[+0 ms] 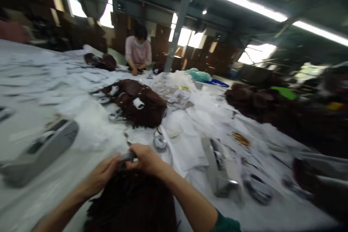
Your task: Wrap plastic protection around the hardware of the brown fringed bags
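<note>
A dark brown fringed piece, like a bag [133, 199], lies close in front of me at the table's near edge. At its top is a small grey, shiny band or wrapping [126, 157], blurred and partly hidden by fingers. My left hand [104, 174] pinches the left side of this grey band. From the right, my right hand [145, 159] grips the same band with thumb and bent fingers. Just beyond the right hand lies a grey roll [160, 143] on the white sheeting.
Grey tape dispensers stand left [40, 152] and right [219, 166]. A tape roll [258, 188] lies farther right. Ahead is a brown fringed heap [136, 101] with white wrappings. Brown goods [252, 98] are piled along the right. Across the table a person [138, 52] works; a post [181, 21] rises nearby.
</note>
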`<state>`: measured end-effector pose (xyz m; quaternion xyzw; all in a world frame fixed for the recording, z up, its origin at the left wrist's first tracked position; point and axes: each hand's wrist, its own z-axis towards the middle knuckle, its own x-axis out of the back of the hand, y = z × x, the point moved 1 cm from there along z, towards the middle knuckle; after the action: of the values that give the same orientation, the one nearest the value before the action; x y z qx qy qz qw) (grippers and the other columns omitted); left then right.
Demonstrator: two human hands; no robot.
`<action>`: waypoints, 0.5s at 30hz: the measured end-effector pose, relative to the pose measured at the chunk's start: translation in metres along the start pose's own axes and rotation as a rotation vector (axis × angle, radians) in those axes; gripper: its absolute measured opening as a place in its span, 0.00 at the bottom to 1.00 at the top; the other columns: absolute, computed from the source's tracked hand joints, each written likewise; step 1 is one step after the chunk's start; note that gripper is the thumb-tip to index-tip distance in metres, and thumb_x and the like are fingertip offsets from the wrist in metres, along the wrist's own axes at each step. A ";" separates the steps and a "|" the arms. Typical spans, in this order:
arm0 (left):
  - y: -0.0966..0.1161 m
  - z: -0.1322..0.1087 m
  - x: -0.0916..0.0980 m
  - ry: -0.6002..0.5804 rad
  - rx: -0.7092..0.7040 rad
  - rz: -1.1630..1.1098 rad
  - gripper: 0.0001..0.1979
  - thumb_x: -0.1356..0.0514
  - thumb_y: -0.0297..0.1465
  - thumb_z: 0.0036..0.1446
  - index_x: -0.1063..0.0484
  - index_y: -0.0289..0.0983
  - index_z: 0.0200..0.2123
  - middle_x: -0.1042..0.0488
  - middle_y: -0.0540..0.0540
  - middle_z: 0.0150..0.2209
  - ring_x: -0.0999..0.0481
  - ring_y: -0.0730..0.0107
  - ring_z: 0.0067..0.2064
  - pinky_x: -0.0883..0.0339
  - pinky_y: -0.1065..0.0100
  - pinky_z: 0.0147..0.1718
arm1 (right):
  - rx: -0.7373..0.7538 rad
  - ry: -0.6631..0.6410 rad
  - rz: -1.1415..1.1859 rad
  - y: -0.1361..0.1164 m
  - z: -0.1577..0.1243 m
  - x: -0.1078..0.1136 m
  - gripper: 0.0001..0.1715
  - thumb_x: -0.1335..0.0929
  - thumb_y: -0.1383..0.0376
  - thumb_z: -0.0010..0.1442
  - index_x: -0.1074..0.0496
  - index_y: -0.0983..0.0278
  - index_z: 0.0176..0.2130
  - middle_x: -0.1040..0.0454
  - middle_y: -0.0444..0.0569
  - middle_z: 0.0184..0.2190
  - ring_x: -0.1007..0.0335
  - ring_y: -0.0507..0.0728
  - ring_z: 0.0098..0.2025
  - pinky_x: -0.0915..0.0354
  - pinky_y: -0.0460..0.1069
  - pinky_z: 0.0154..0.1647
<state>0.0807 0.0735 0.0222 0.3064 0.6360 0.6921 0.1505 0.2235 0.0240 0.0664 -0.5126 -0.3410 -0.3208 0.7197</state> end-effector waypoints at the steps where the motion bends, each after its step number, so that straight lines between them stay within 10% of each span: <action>1: -0.007 -0.006 0.012 0.013 0.000 0.033 0.24 0.49 0.53 0.54 0.28 0.39 0.31 0.26 0.48 0.29 0.29 0.62 0.36 0.34 0.65 0.37 | -0.052 0.031 0.033 0.005 0.001 -0.011 0.09 0.30 0.63 0.51 0.34 0.65 0.30 0.36 0.40 0.25 0.41 0.49 0.27 0.46 0.42 0.28; 5: -0.026 -0.007 0.027 0.044 0.021 0.053 0.25 0.53 0.51 0.58 0.31 0.37 0.27 0.30 0.48 0.26 0.32 0.65 0.32 0.38 0.66 0.33 | -0.138 0.125 0.160 0.019 0.007 -0.043 0.05 0.32 0.67 0.49 0.31 0.65 0.29 0.36 0.39 0.22 0.43 0.48 0.25 0.48 0.42 0.26; 11: -0.033 -0.002 0.031 -0.299 0.242 -0.530 0.23 0.42 0.48 0.55 0.30 0.33 0.40 0.28 0.47 0.32 0.32 0.72 0.31 0.40 0.73 0.31 | -0.163 0.143 0.201 0.022 0.007 -0.049 0.07 0.31 0.63 0.50 0.30 0.66 0.30 0.34 0.40 0.22 0.42 0.49 0.24 0.47 0.43 0.25; 15: -0.045 -0.011 0.031 -0.262 0.252 -0.751 0.21 0.40 0.45 0.55 0.30 0.34 0.43 0.27 0.46 0.34 0.29 0.73 0.31 0.39 0.74 0.30 | -0.175 0.116 0.251 0.025 0.009 -0.059 0.07 0.31 0.64 0.50 0.29 0.66 0.30 0.32 0.41 0.22 0.39 0.49 0.24 0.45 0.43 0.25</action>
<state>0.0422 0.0897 -0.0145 0.1546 0.7588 0.4611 0.4332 0.2088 0.0459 0.0070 -0.5927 -0.2028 -0.2860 0.7251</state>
